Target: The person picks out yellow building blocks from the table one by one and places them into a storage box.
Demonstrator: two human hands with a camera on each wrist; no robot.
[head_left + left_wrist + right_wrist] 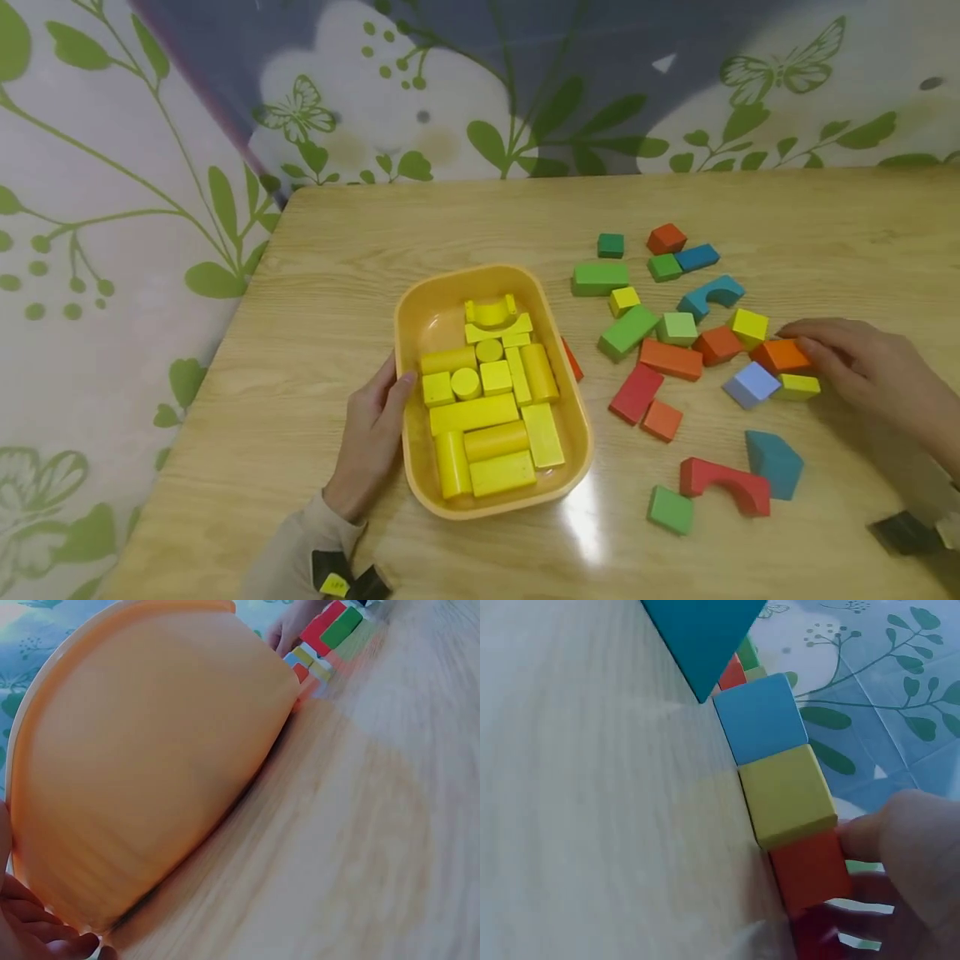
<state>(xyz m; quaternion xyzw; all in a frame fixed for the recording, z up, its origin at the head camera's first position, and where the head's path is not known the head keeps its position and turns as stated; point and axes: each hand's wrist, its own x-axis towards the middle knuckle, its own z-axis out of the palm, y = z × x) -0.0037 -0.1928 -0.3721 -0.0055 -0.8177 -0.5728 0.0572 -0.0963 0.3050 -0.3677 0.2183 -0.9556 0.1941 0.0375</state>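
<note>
My left hand [372, 433] grips the left side of an orange plastic tray [405, 333], thumb at its rim and fingers along the outer wall. Yellow wooden blocks [474, 414], among them cylinders, cubes and an arch, lie inside. In the left wrist view the tray's outer wall [165, 750] fills much of the picture, my fingertips low against it. At the right, my right hand [862, 367] pinches an orange block [780, 356] between thumb and fingers. A small yellow block [798, 387] sits beside it, and a light blue cube [752, 385] is close by.
Loose blocks in several colours spread right of the tray, including a blue arch [712, 296], a red arch [725, 483] and a teal block [775, 464]. A red piece [572, 360] is partly hidden by the tray. A patterned wall [480, 100] borders the wooden table [315, 250].
</note>
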